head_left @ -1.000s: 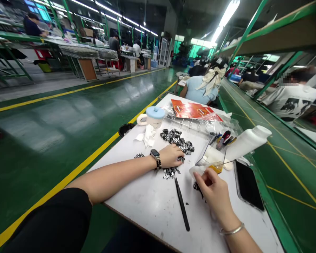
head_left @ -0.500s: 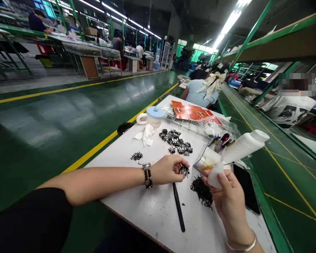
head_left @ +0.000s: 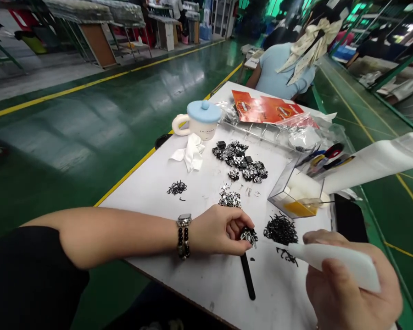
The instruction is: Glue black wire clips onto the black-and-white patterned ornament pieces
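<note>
Left hand (head_left: 218, 231): fingertips pinching black-and-silver part (head_left: 249, 237). Right hand (head_left: 356, 298): fingers around squeeze bottle (head_left: 359, 266), since tipped from upright, nozzle now aimed at part; contact unclear. So both lined up. Tweezers (head_left: 248, 279) under left fingertips, black hooks (head_left: 280, 229) beyond nozzle.

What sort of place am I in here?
Probably a factory workshop: piles of small black parts on the white table, yellow lines along the green floor, and a person in blue ahead.
</note>
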`<state>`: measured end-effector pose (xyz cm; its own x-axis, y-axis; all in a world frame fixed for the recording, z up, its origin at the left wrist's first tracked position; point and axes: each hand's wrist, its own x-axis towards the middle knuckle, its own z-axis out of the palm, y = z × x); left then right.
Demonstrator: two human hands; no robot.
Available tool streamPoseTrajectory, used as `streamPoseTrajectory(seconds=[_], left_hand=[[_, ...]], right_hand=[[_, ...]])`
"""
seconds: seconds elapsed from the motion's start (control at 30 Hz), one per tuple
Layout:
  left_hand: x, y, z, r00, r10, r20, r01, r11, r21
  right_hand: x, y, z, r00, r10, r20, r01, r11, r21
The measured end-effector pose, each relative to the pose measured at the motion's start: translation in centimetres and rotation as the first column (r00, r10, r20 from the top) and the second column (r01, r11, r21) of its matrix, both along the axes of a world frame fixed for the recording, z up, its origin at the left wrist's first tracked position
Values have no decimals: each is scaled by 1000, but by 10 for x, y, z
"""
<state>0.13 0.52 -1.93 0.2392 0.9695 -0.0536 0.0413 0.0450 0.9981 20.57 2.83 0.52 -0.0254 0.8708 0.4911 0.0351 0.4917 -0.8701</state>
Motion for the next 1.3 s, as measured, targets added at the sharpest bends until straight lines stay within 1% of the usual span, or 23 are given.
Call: streamPoseTrajectory(seconds=[0.1, 0.23, 0.33, 0.4, 0.6, 0.8, 1.0, 1.1, 1.2, 1.3], left_hand=[[0, -1, 0, 1000, 6, -2, -6, 1000, -6], [0, 0, -1, 1000, -9, 11, 9, 1000, -16], [0, 0, -2, 1000, -22, 18, 22, 1000, -12], [0, 0, -3, 1000, -27, 5, 27, 1000, -3], [-1, 1, -2, 999, -48, -11, 47, 999, -23], [-1, 1, -3, 999, -48, 5, 49, 998, -40], [-1, 1, -5, 999, -52, 13, 52, 997, -49], [0, 1, -5, 999, -49, 16, 49, 998, -43], [0, 0, -6, 999, -45, 4, 45, 998, -31], [0, 0, -6, 999, -47, -6, 47, 999, -19]], right_hand=[[-6, -2, -2, 999, -41, 23, 38, 993, 112], [-10, -1, -6, 994, -75, 84, 56, 977, 208], [-8, 1, -8, 988, -84, 126, 39, 947, 318], [-6, 1, -8, 988, -62, 141, 7, 933, 359], [-9, -3, -4, 990, 20, 141, -66, 940, 334], [-8, -4, -1, 971, 62, 230, -146, 918, 369], [-5, -5, 0, 955, 65, 291, -168, 924, 343], [-7, -6, 1, 961, 44, 272, -138, 931, 338], [-7, -6, 1, 958, 32, 286, -141, 918, 371], [-5, -7, 0, 956, 31, 291, -135, 929, 344]])
